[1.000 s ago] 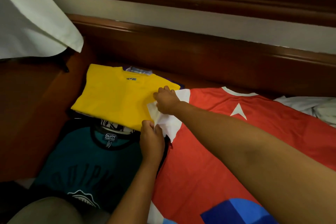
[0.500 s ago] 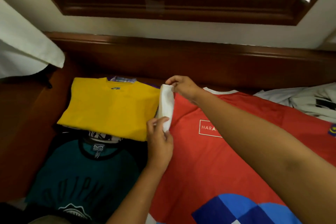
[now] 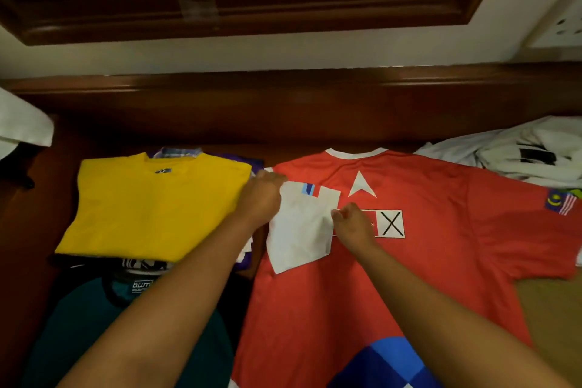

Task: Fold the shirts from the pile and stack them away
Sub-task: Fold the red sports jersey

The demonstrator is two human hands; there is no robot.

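A red short-sleeved jersey with a white collar, a white arrow mark and a blue checked patch at its hem (image 3: 425,261) lies spread flat, back upward, across the centre and the 3 o'clock side of the dark wooden surface (image 3: 283,123). Its white left sleeve (image 3: 302,227), which half a second ago stood on edge as a narrow strip at the shirt's side, is now turned inward and lies flat on the red cloth just at 9 o'clock of the arrow mark. The left hand (image 3: 263,198) has come up to the sleeve's shoulder corner at 12 o'clock, fingers curled down on the cloth; whether they pinch it cannot be told. The right hand (image 3: 354,224), earlier up at the collar, now sits at the sleeve's 3 o'clock edge, fingertips drawn together on the white hem and covering part of a boxed print ending in X. At 9 o'clock a folded yellow T-shirt (image 3: 157,205) tops a stack, with a teal T-shirt with a black collar (image 3: 126,324) at 7 o'clock below it. The view has swung since then, bringing a crumpled white garment (image 3: 516,148) at 2 o'clock further into sight, along with the jersey's right sleeve and its flag badge.
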